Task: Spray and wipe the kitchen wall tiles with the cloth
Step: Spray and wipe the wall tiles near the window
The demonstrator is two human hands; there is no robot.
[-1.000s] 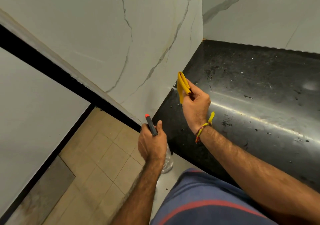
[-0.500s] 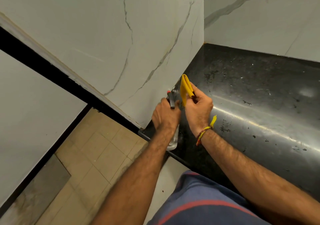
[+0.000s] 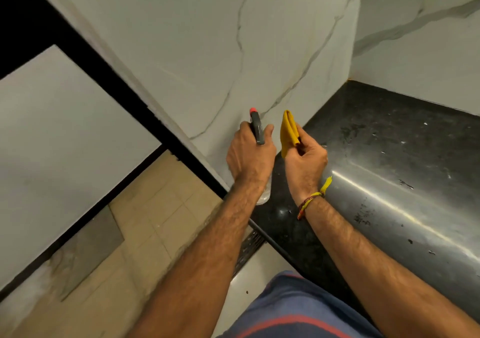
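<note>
- Since 0.5 s ago, both hands have shifted slightly right and up toward the wall, and the bottle's red nozzle tip now shows clear above the left hand, where it sat low beside the cloth before.
- Compared with 1 s ago, the left hand has come up from over the floor to the counter's corner, just beside the right hand.
- Left hand (image 3: 250, 155) grips the spray bottle (image 3: 257, 129) around its neck, thumb up along the grey head; the red tip points at the wall tiles (image 3: 207, 51) and sits very near them.
- Clear lower part of the bottle pokes out below the left wrist, over the counter edge.
- Right hand (image 3: 305, 159) pinches the folded yellow cloth (image 3: 288, 132) between thumb and curled fingers; the cloth stands upright, just beside the bottle and close to the wall, though whether it touches the tile cannot be told.
- Right wrist carries a thread band (image 3: 310, 202) of red and yellow with a loose yellow tail.
- Wall tiles are white with grey veins and meet a second tiled wall at the corner on the right.
- Black counter (image 3: 389, 155) runs under the right forearm, speckled and glossy, with a bright streak of reflected light.
- Beige floor tiles (image 3: 155, 207) lie lower left, beyond a black frame (image 3: 117, 77).
</note>
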